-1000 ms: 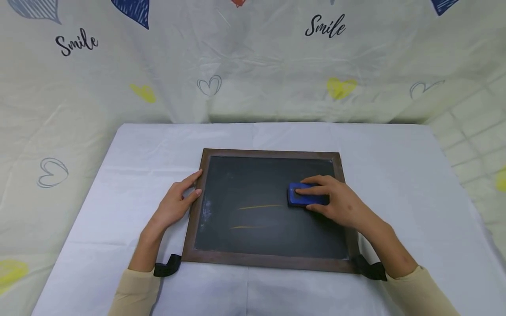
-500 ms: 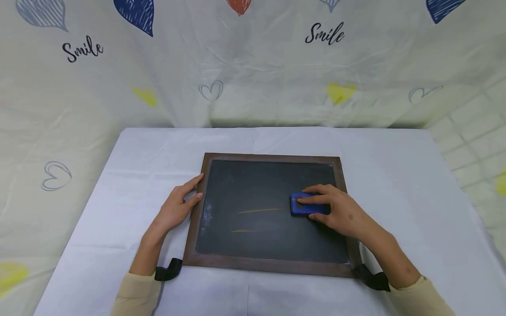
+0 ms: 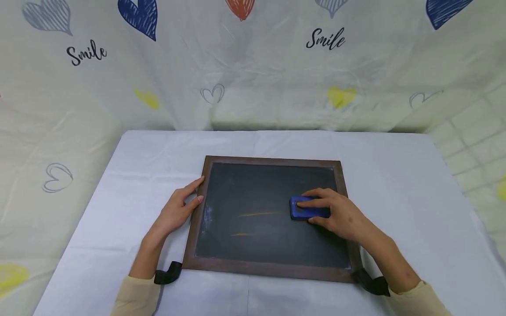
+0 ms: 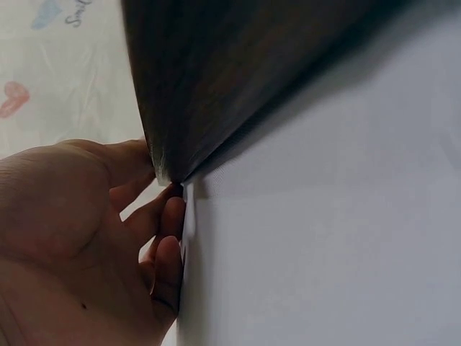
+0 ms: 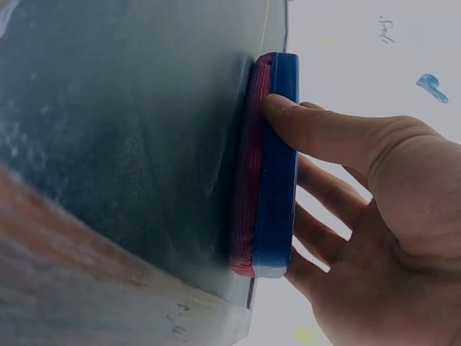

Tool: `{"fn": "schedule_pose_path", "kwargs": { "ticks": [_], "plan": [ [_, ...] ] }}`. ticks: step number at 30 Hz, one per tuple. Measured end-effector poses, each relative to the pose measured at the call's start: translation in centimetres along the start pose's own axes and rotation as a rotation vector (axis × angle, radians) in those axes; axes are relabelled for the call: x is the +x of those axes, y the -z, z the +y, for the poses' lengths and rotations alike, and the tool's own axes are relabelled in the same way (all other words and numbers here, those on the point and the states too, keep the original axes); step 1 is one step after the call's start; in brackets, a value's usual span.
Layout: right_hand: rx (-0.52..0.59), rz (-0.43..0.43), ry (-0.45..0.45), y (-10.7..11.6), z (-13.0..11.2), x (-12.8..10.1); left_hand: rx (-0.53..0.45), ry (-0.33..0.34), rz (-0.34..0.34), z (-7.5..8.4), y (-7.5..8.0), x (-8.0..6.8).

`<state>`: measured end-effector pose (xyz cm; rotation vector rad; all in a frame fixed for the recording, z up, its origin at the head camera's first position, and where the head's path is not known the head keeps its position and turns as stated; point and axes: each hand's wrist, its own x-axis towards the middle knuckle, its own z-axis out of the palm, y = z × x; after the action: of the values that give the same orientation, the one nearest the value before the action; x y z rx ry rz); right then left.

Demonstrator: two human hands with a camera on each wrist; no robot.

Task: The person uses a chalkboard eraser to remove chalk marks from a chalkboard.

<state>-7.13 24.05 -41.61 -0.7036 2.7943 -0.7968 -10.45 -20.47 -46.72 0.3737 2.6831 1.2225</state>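
A framed chalkboard (image 3: 257, 188) lies on the white-covered table, its dark face crossed by two thin yellow lines (image 3: 258, 214). At its left side, my left hand (image 3: 174, 213) holds the brown frame, with index fingertip and thumb at the edge. The left wrist view has that edge (image 4: 194, 86) between thumb and curled fingers. My right hand (image 3: 344, 215) grips a blue chalkboard eraser (image 3: 299, 213) on the board's right half. In the right wrist view, the eraser's red felt side (image 5: 248, 180) faces the board, with the thumb on one long side and fingers on the other.
White cloth covers the table (image 3: 395, 175) around the board. Behind it hangs a curtain (image 3: 269, 66) printed with hearts and "Smile". Black straps (image 3: 168, 274) show near both wrists. A pale chalk smudge (image 3: 207, 217) marks the board's left side.
The eraser and my right hand have slid slightly toward me on the board. The lower yellow line looks shorter at its right end. My left hand stays at the frame; the whole view has shifted slightly.
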Motion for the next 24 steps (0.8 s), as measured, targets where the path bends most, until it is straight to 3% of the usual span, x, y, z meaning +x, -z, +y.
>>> {"fn": "schedule_pose_path", "kwargs": {
  "ticks": [24],
  "plan": [
    [0.002, 0.019, 0.031, -0.99, -0.66, 0.78, 0.013, 0.005, 0.016, -0.11, -0.16, -0.15]
  ]
}}
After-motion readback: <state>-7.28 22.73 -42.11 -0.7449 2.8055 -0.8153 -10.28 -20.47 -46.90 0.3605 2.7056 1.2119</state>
